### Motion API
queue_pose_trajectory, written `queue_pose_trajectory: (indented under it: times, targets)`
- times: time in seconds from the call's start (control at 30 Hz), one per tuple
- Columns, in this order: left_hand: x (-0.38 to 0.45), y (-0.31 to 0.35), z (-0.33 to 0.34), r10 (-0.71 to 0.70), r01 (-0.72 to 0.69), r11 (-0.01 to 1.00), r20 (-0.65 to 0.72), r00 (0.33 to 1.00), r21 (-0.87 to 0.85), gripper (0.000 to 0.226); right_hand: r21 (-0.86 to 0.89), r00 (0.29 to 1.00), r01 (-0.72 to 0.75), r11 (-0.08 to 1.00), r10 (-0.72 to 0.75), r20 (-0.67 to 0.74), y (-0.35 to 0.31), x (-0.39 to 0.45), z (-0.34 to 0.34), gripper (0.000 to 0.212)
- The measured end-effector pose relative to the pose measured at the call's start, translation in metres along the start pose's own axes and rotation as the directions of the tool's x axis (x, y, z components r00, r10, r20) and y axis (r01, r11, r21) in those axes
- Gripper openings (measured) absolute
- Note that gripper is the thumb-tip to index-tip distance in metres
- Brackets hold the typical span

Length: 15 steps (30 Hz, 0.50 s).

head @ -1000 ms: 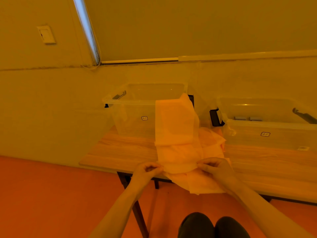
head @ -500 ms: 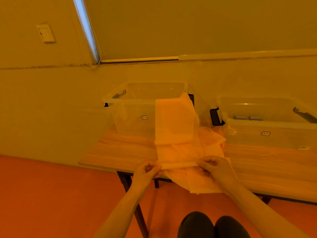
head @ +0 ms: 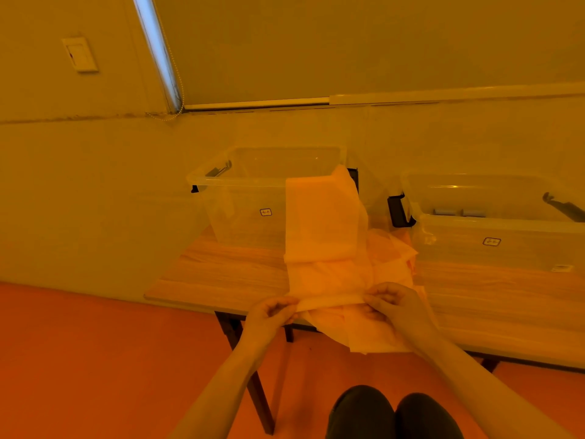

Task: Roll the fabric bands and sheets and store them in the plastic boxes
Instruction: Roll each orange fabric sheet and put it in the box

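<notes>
Nearest, at the bottom edge: two dark knees (head: 392, 413), with bare forearms reaching up and forward from either side.

Beyond them, at the front edge of the wooden table (head: 228, 274): left hand (head: 269, 315) with fingers curled, pinching the left end of a narrow rolled strip; right hand (head: 395, 305) likewise curled, pinching the right end. Between the two hands, the rolled edge (head: 330, 301) of the fabric sheet (head: 323, 223), stretched roughly level and held just at the table's front edge.

Below the roll, more pale fabric (head: 373, 334) hanging loose over the table edge toward the orange floor (head: 79, 343). Above the roll, the sheet running back across the tabletop, then rising up the front wall of the left plastic box (head: 247, 198) and draped over its near right rim. To the right of the sheet, crumpled folds of fabric heaped on the table, close to the right plastic box (head: 506, 245).

Both boxes clear, lidless, dark handles at their ends, a small label on each front. Inside the right one, two small greyish rolls (head: 459, 212) against the far wall; cannot tell what material.

Farthest: pale wall, a wall switch (head: 79, 54) upper left, a window blind (head: 364, 42) with a beaded cord (head: 177, 87).
</notes>
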<state>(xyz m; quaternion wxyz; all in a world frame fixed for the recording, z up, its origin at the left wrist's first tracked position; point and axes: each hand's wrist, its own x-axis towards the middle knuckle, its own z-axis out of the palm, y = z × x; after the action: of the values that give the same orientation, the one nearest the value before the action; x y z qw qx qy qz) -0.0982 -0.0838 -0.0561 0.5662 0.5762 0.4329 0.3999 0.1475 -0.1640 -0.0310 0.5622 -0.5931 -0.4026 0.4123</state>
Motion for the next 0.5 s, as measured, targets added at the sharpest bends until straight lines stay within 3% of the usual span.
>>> queue_pose_trajectory:
  times: [0.5]
  targets:
    - [-0.0006,0.0009,-0.0007,0.013,-0.014,1.000,-0.057,0.998,-0.008,0.009,-0.028,0.996,-0.010,1.000,0.008,-0.092,0.0032,0.0027,0.0022,0.019]
